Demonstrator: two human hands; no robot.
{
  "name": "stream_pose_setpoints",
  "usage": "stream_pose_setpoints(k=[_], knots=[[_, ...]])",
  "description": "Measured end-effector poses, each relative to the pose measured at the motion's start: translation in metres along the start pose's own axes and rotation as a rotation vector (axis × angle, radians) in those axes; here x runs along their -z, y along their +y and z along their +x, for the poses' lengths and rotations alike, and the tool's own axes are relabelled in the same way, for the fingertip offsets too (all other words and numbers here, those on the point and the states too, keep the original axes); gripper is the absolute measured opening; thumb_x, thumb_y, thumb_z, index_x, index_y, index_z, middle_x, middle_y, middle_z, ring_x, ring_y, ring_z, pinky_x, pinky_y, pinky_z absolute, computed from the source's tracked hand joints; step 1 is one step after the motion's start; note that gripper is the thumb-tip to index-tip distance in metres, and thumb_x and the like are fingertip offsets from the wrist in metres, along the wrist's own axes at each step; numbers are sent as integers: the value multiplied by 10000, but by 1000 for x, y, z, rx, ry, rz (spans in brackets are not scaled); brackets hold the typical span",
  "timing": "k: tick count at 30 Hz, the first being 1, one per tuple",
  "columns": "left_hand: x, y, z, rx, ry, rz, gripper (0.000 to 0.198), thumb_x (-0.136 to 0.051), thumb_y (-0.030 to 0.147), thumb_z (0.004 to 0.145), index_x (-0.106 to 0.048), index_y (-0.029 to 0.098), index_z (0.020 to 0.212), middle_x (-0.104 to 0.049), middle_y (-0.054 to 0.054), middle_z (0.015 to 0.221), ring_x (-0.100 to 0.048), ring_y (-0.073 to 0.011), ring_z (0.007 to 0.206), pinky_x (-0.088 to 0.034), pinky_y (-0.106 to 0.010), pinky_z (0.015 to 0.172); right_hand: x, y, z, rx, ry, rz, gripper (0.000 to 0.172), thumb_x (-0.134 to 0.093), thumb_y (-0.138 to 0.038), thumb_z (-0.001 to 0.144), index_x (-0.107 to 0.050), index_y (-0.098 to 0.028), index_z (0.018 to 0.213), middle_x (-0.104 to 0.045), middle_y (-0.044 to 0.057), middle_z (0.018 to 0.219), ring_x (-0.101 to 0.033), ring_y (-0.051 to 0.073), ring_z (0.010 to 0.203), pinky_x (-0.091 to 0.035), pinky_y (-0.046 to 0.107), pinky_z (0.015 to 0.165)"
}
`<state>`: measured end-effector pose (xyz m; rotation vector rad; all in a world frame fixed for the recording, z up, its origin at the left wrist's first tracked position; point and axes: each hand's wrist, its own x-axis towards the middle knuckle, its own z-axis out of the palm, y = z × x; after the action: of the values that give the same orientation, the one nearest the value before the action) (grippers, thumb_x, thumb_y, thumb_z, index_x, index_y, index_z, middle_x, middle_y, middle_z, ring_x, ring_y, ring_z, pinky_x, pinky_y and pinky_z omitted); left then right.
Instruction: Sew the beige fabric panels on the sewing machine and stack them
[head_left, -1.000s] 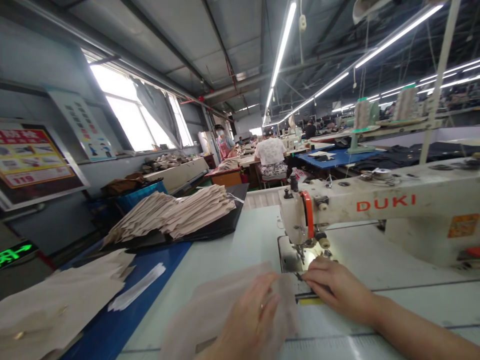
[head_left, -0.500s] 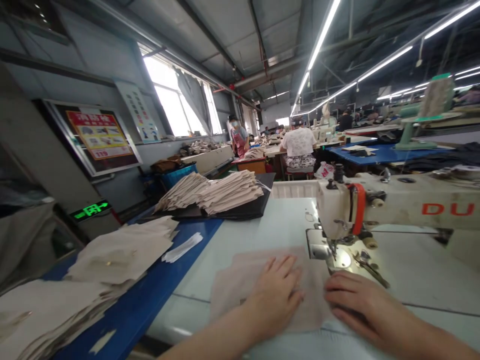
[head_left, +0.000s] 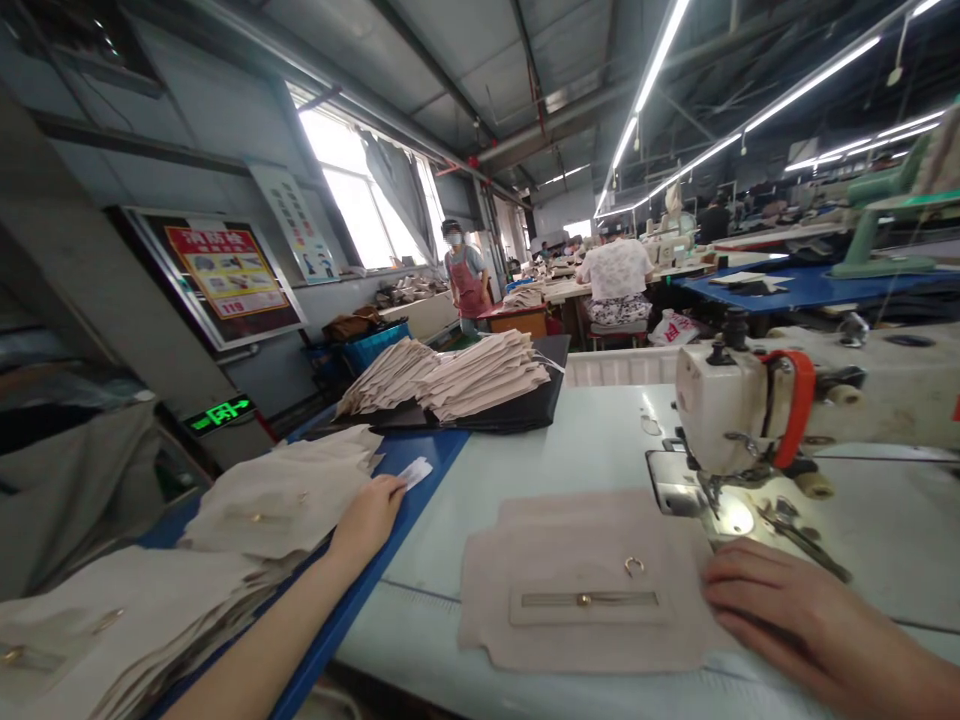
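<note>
A beige fabric panel (head_left: 555, 540) lies flat on the sewing table, with a zipped slot, a gold-coloured zip slider and a small printed or metal curl above it. My right hand (head_left: 787, 610) has its fingers curled together at the panel's right edge, just in front of the sewing machine's needle area. Off to the left, my left hand (head_left: 375, 515) is closed, fingertips pinching the near end of the white strips (head_left: 416, 472) on the blue table. How many strips it grips is hidden.
The sewing machine (head_left: 720, 410) stands at the right, with scissors (head_left: 802, 535) beside its lit plate. Piles of similar panels (head_left: 285, 490) lie left. Folded beige pieces (head_left: 484, 375) rest on a black sheet farther back. Other people (head_left: 616, 270) are in the background.
My left hand has left the panel and moved left to the white strips, uncovering the zipped slot. My right hand stays at the panel's edge. The view has turned slightly left.
</note>
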<state>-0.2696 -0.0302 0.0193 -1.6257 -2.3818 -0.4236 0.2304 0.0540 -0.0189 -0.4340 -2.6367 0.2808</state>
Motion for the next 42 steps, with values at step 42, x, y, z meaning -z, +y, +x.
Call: stream_pose_setpoints(k=[42], knots=[[-58, 255, -56, -819, 81, -476, 240, -415, 152, 959, -637, 195, 878, -730, -54, 857, -702, -192, 803, -582, -312, 739, 8, -3, 2, -6, -5, -99, 206, -519, -234, 979, -711, -159, 974, -710, 81, 925, -613, 198, 904, -477, 332, 888]])
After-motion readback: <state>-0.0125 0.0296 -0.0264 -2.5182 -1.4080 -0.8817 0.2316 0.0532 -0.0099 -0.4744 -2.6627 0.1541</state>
